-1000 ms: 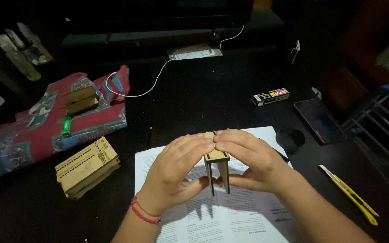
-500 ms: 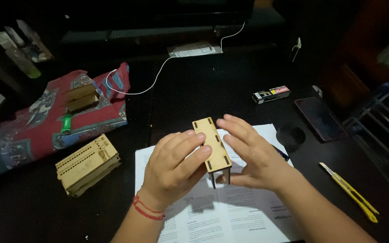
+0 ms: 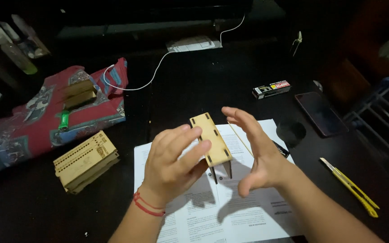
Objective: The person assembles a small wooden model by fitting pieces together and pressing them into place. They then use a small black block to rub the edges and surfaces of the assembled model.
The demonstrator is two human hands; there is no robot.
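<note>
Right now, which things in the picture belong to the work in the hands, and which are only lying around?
In use:
- small wooden model, held by the left hand
- right hand, open beside it, not touching
- printed paper sheets under the hands

Lying about:
- stack of wooden sheets
- yellow utility knife
- dark phone
- small glue box
- patterned red cloth
- white cable

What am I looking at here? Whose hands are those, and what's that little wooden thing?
A person wears a camera on their head, so you look down at their own two hands. The left hand holds a small wooden model, a flat slotted board with little legs. The right hand is open beside it, not holding anything. Under them lies a printed paper sheet on a dark table. Around it are a stack of wooden parts, a patterned red cloth, a yellow cutter knife, a dark phone and a white cable.
</note>
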